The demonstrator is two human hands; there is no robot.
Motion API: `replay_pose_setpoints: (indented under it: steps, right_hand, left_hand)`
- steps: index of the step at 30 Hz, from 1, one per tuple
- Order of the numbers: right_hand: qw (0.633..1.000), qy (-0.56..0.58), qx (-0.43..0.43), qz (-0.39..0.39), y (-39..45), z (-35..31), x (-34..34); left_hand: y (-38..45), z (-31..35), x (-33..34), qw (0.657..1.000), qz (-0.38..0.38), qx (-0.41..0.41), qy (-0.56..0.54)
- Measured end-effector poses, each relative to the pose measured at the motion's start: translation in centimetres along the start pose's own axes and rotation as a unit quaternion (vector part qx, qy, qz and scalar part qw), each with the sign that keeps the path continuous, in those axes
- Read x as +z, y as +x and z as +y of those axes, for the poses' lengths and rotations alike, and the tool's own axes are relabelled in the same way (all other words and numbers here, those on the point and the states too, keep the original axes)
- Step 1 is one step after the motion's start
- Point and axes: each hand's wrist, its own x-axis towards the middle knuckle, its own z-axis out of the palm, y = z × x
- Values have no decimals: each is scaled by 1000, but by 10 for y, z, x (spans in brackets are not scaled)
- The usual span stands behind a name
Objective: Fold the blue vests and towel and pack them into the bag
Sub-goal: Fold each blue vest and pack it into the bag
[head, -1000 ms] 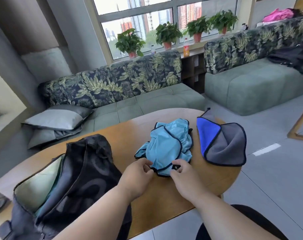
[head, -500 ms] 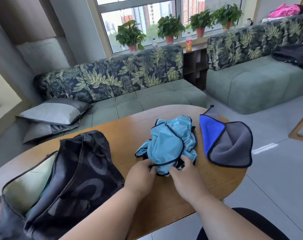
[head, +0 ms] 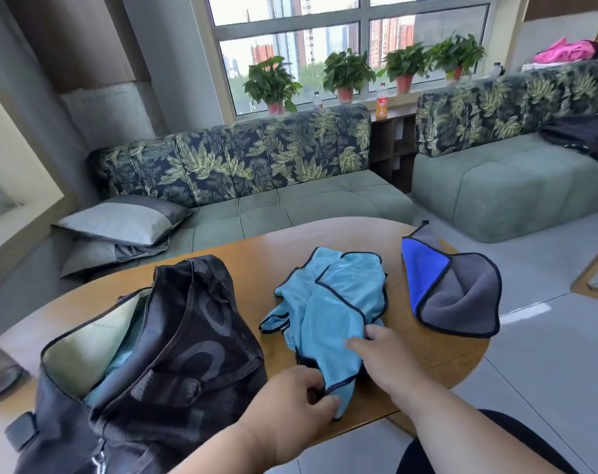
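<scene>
Fingers [head: 319, 388] of the left hand [head: 290, 401] pinch the near hem of the crumpled light-blue vest with dark piping [head: 331, 302], while the right hand [head: 383, 354] pinches its edge further up, apparently to open the fabric flat on the wooden tabletop [head: 437, 357] for folding. To the right lies the grey-and-blue towel [head: 461, 299]; to the left, the black fabric bag [head: 174, 336] stands unzipped, ready for packing.

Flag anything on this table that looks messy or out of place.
The light blue vest lies crumpled in the middle of the table, not yet folded. The towel has one corner flipped over, blue side showing. The bag gapes open. Nothing looks spilled or damaged.
</scene>
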Motion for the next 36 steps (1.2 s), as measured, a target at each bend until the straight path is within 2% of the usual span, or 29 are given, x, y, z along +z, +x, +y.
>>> replay_pose_setpoints:
  steps: [3, 6, 7, 11, 14, 18, 20, 22, 24, 26, 28, 30, 33, 36]
  right_hand:
    - [991, 133, -4, 27, -9, -7, -5]
    - [940, 317, 30, 120, -12, -10, -12]
    - [928, 339, 46, 151, -12, -11, -16]
    - [941, 202, 94, 256, -18, -18, -27]
    - [946, 193, 82, 249, -22, -21, -22]
    - [970, -28, 40, 239, -38, -26, -13]
    - [960, -156, 4, 232, -48, -29, -7]
    - [938, -253, -70, 226, -55, -30, -2]
    - [915, -334, -144, 176, -55, -24, 4]
    - [898, -397, -175, 75, -53, -13, 11]
    - [882, -446, -150, -19, -51, -1, 18]
    - [861, -493, -114, -44, -48, 3, 20]
    - [859, -501, -105, 23, -43, -1, 15]
    - [878, -440, -125, 143, -46, -12, 11]
  left_hand:
    - [-3, -5, -7, 998, 18, -23, -60]
    - [-4, -10, -15, 983, 53, -64, -166]
    - [-2, -10, -19, 978, 70, -73, -180]
    - [16, -12, -33, 978, 112, -107, -139]
    - [38, -19, -36, 980, 78, -169, -66]
    - [60, -13, -31, 980, -17, -192, 59]
    - [66, -11, -30, 978, -11, -183, 102]
    - [73, -21, -27, 977, 3, -179, 117]
    - [74, -29, -26, 978, 5, -159, 133]
    - [69, -35, -23, 980, 12, -126, 151]
    - [60, -41, -19, 975, 18, -99, 199]
    - [47, -42, -17, 966, 37, -86, 239]
    - [28, -37, -25, 969, 110, -62, 210]
    - [6, -25, -55, 973, 219, -37, 63]
